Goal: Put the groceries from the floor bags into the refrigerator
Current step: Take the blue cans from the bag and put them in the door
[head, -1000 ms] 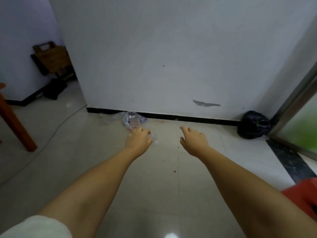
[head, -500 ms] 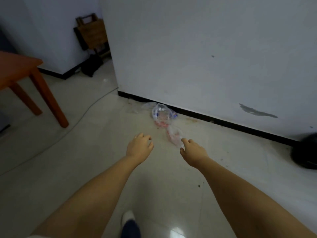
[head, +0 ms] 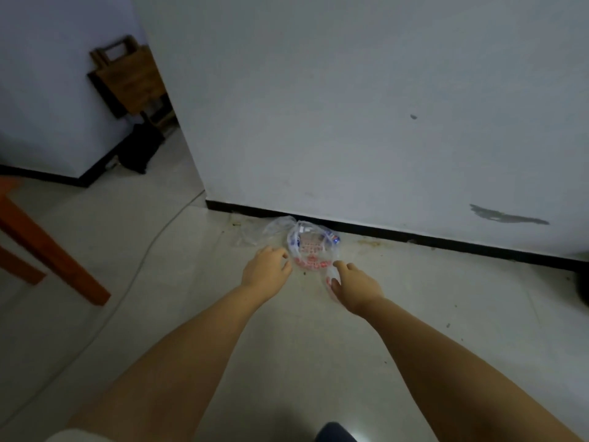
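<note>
A clear plastic bag [head: 310,247] with red and blue print lies on the tiled floor against the black baseboard of the white wall. Another thin clear bag [head: 271,228] lies crumpled just to its left. My left hand [head: 266,271] hovers just left of the printed bag, fingers loosely curled and holding nothing. My right hand [head: 355,283] reaches in from the right, fingers extended over the bag's near edge, part of which it hides. I cannot tell whether it touches the plastic. No refrigerator is in view.
An orange wooden table leg [head: 54,250] stands at the left. A thin cable [head: 140,266] runs across the floor. A wooden folding piece [head: 127,78] leans in the back corner above a dark object [head: 140,151]. A black bag [head: 583,285] sits at the right edge.
I have come closer to the bags. Both hands have moved forward, and now flank the printed bag. The table has slid left in view.
</note>
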Available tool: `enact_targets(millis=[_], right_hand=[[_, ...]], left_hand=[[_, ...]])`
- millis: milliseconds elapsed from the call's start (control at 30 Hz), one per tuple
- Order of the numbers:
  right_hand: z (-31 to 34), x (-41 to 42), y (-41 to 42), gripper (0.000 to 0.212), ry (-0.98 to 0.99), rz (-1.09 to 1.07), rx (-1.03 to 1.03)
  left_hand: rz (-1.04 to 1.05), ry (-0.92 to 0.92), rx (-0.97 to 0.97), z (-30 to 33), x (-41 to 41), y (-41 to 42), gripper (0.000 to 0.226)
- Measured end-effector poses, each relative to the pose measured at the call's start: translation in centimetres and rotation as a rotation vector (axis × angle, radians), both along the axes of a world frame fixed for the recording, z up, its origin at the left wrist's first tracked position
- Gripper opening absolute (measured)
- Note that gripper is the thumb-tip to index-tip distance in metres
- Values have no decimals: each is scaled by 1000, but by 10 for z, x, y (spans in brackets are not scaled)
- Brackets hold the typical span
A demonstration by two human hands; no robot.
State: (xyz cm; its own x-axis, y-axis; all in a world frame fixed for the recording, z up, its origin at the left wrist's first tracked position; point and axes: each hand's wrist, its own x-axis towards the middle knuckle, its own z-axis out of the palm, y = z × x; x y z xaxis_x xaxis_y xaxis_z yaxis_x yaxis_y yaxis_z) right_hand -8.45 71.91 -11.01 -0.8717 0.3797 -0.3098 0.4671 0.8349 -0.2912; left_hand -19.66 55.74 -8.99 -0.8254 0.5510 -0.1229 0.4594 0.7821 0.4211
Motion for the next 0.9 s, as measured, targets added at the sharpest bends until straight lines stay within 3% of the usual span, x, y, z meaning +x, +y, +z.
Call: enact_targets(millis=[200, 533, 800, 900], right_hand=[[-18, -93, 62, 43, -64, -104, 15], [-46, -273, 141, 47, -161, -103, -34], [-144, -387, 171, 45, -233, -276, -143], [-196, -415, 179, 43, -280, -326, -202]], left_hand=[[-131, -67, -17, -26, -96, 71, 28], [-23, -203, -47, -54, -282, 131, 32], [-262, -393, -70, -154, -396, 205, 36], [-245, -491, -97, -206, -421, 220, 22]])
